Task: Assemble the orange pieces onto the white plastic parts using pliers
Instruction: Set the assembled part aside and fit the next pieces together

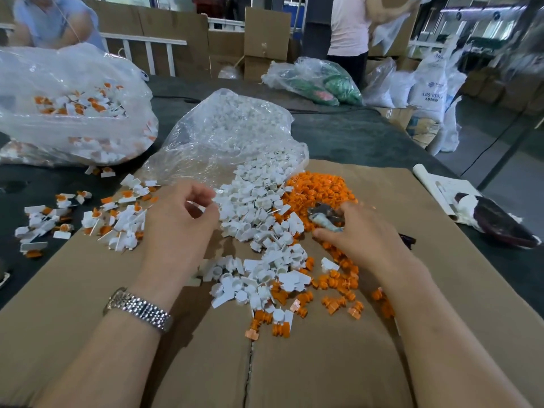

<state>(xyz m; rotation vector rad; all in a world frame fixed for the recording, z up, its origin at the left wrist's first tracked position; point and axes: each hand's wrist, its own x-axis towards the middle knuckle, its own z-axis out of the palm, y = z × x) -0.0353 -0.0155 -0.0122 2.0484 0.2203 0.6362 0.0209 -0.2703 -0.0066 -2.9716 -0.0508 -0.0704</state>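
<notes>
A heap of loose white plastic parts (259,219) spills from a clear bag onto the cardboard sheet (323,363). Beside it on the right lies a heap of orange pieces (321,187), with more scattered nearer me. My left hand (179,222), with a metal watch on the wrist, hovers at the left edge of the white heap, fingers curled and fingertips close together; I cannot see a part in them. My right hand (362,234) grips the pliers (325,217), whose metal jaws point left over the orange heap.
Assembled white-and-orange parts (97,222) lie scattered at the left, and more fill a clear bag (73,107) at the back left. A dark object on paper (494,222) sits at the right. Two people stand beyond the table among boxes and bags.
</notes>
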